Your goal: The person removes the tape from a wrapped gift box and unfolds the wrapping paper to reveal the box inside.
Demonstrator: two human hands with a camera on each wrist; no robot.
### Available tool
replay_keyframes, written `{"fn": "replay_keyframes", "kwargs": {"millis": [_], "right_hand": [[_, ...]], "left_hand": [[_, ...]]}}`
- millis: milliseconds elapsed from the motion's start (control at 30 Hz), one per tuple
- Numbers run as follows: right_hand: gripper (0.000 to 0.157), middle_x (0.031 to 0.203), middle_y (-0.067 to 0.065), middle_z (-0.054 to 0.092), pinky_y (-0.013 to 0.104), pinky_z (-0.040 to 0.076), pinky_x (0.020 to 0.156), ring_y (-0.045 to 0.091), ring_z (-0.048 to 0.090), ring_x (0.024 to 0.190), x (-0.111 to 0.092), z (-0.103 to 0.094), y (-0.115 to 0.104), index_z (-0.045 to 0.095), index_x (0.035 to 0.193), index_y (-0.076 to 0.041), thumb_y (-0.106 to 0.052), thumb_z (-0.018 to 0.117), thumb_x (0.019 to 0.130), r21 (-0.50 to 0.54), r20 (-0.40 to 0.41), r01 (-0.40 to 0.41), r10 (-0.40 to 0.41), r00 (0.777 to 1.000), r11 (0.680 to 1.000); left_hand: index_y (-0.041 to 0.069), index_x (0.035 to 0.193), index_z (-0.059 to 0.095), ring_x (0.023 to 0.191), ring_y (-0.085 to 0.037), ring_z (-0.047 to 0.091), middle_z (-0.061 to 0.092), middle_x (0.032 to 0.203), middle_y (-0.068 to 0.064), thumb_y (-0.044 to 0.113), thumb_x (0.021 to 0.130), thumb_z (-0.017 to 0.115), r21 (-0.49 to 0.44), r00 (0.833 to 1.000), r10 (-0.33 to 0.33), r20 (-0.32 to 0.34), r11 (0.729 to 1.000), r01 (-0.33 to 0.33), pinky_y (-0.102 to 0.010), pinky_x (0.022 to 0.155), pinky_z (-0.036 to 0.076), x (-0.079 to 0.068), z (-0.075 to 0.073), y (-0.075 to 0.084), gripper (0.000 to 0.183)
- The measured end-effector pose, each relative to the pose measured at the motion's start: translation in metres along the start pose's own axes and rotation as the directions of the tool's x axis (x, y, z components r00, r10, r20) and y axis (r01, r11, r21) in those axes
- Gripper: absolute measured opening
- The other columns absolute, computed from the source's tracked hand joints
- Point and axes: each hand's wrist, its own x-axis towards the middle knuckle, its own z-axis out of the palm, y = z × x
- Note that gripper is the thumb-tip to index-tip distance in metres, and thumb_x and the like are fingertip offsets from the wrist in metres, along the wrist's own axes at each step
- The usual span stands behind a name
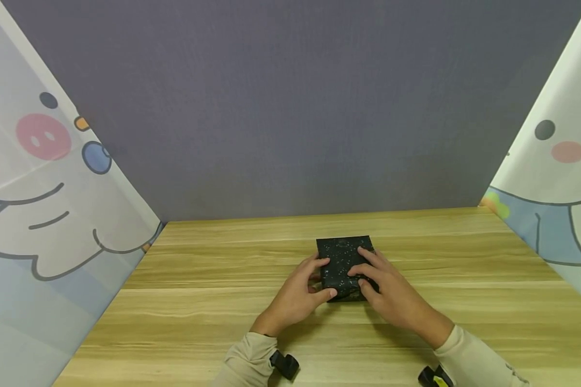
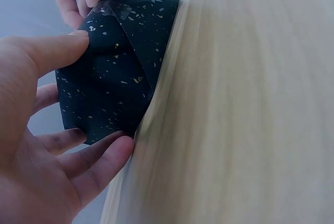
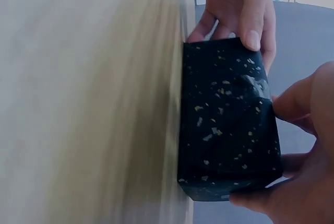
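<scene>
A gift box (image 1: 340,263) wrapped in black paper with silver and gold flecks sits on the wooden table. My left hand (image 1: 297,293) holds its left end, thumb on the near top edge and fingers along the side. Over the right part of the top lies my right hand (image 1: 389,290), its fingertips bent onto the paper and a lower finger at the right end. In the left wrist view, a slanted folded flap (image 2: 148,36) shows on the wrapped box. Clear tape (image 3: 255,85) shines along the upper edge in the right wrist view. The underside is hidden.
The wood-grain table (image 1: 198,301) stretches around the box. A grey panel (image 1: 290,107) stands behind it, and cartoon-printed sheets (image 1: 43,215) flank both sides. Black straps with small devices (image 1: 284,364) are on the wrists, over beige sleeves (image 1: 474,357).
</scene>
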Motion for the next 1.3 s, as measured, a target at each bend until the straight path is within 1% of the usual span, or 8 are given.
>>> {"fn": "replay_keyframes", "kwargs": {"millis": [167,333,533,600,733,867,1067,1300], "right_hand": [[0.026,0.151,0.024,0.043,0.073,0.034,0.100,0.059,0.029,0.137,0.0006,-0.0012,0.0008,0.070,0.109,-0.023,-0.002,0.066,0.095,-0.010,-0.005,0.008,-0.008,1.000,1.000],[0.023,0.150,0.024,0.043,0.073,0.036,0.099,0.060,0.031,0.135,0.0002,-0.0014,0.0017,0.069,0.108,-0.024,-0.004,0.067,0.095,-0.036,-0.008,0.029,-0.029,1.000,0.999],[0.030,0.153,0.022,0.040,0.073,0.035,0.099,0.057,0.030,0.138,-0.0024,-0.0016,0.0048,0.068,0.125,-0.022,-0.010,0.066,0.097,-0.074,0.034,0.025,-0.022,0.999,0.997],[0.031,0.154,0.022,0.039,0.072,0.035,0.100,0.057,0.029,0.138,-0.0022,-0.0017,0.0054,0.068,0.128,-0.022,-0.011,0.064,0.098,-0.088,0.049,0.027,-0.022,0.999,0.996],[0.024,0.152,0.025,0.040,0.072,0.036,0.100,0.061,0.030,0.135,-0.0002,-0.0021,0.0046,0.069,0.120,-0.021,-0.011,0.063,0.099,-0.104,0.059,0.040,-0.034,0.998,0.994],[0.020,0.151,0.026,0.041,0.071,0.037,0.100,0.061,0.031,0.134,0.0013,-0.0022,0.0036,0.068,0.114,-0.022,-0.011,0.063,0.099,-0.107,0.060,0.044,-0.037,0.998,0.993],[0.018,0.150,0.027,0.041,0.071,0.037,0.100,0.062,0.032,0.134,0.0015,-0.0021,0.0033,0.068,0.113,-0.022,-0.011,0.063,0.099,-0.116,0.060,0.045,-0.039,0.997,0.992],[0.019,0.151,0.027,0.041,0.072,0.036,0.099,0.062,0.031,0.134,0.0000,-0.0030,0.0026,0.068,0.110,-0.024,-0.010,0.063,0.099,-0.100,0.052,0.047,-0.041,0.998,0.994]], "left_hand": [[0.020,0.152,0.043,0.124,-0.026,0.057,0.023,0.162,-0.014,0.030,0.095,0.072,-0.008,1.000,0.001,0.004,1.000,-0.001,-0.028,0.090,0.053,0.0004,-0.0002,0.0000,0.064],[0.021,0.152,0.043,0.124,-0.025,0.057,0.023,0.162,-0.013,0.030,0.095,0.072,-0.008,1.000,-0.002,0.005,1.000,0.002,-0.029,0.091,0.053,-0.0001,-0.0006,-0.0012,0.064],[0.023,0.152,0.043,0.124,-0.025,0.057,0.024,0.162,-0.012,0.032,0.095,0.072,0.005,1.000,-0.015,0.005,1.000,0.015,-0.031,0.090,0.054,-0.0011,0.0010,-0.0029,0.064],[0.023,0.152,0.044,0.124,-0.025,0.057,0.024,0.162,-0.012,0.032,0.095,0.072,0.002,1.000,-0.013,0.005,1.000,0.013,-0.032,0.090,0.054,-0.0010,0.0014,-0.0030,0.064],[0.022,0.152,0.043,0.124,-0.025,0.057,0.023,0.163,-0.012,0.032,0.095,0.072,-0.005,1.000,-0.013,0.005,1.000,0.013,-0.032,0.091,0.054,-0.0008,0.0011,-0.0018,0.064],[0.022,0.153,0.043,0.124,-0.026,0.057,0.023,0.163,-0.012,0.031,0.095,0.072,-0.007,1.000,-0.013,0.008,1.000,0.013,-0.032,0.091,0.053,-0.0002,0.0006,-0.0008,0.065],[0.021,0.153,0.043,0.124,-0.026,0.057,0.023,0.163,-0.012,0.031,0.096,0.072,-0.007,1.000,-0.009,0.008,1.000,0.009,-0.031,0.091,0.053,0.0000,0.0003,-0.0005,0.065],[0.022,0.152,0.043,0.124,-0.026,0.057,0.023,0.163,-0.011,0.031,0.095,0.072,-0.011,1.000,-0.006,0.008,1.000,0.006,-0.030,0.091,0.053,0.0002,0.0004,-0.0017,0.065]]}}
